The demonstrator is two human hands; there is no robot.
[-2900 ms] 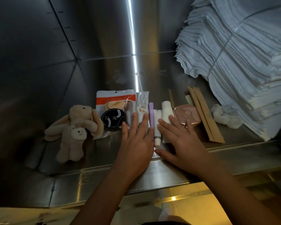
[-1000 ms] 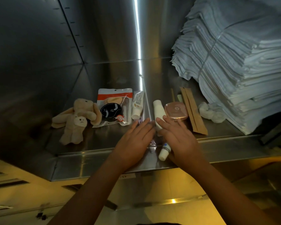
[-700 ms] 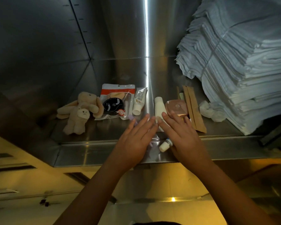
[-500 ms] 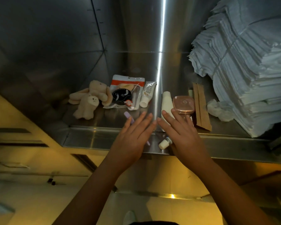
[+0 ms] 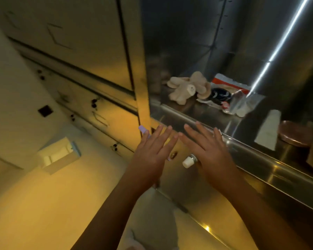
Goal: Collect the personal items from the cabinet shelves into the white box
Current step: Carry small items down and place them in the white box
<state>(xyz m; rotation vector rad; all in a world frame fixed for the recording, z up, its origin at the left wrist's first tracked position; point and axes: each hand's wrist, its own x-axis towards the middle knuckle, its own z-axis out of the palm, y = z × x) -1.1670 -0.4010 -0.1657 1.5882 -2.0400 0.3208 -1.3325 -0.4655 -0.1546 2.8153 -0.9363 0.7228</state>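
My left hand (image 5: 152,154) is off the shelf with its fingers straight. A thin purple stick (image 5: 143,129) is tucked under its palm and pokes out past the little finger. My right hand (image 5: 210,150) is beside it, also flat-fingered, holding a small white-capped tube (image 5: 188,162) under the palm. Both thumbs are hidden. A white box (image 5: 59,156) sits low at the left, well away from both hands. On the steel shelf (image 5: 197,116) lie a beige plush bunny (image 5: 184,89), a sponge packet (image 5: 222,92), a white tube (image 5: 242,107), a white bottle (image 5: 267,129) and a pink compact (image 5: 294,134).
Closed cabinet doors and drawers (image 5: 90,83) fill the left half, with a vertical steel frame post (image 5: 139,69) between them and the open compartment. The shelf's front lip runs diagonally down to the right. The floor below is yellow-lit.
Both hands slid the purple stick and the capped tube off the shelf's front edge and now carry them in the air. The view has swung left and tilted, and the white box has come into sight.
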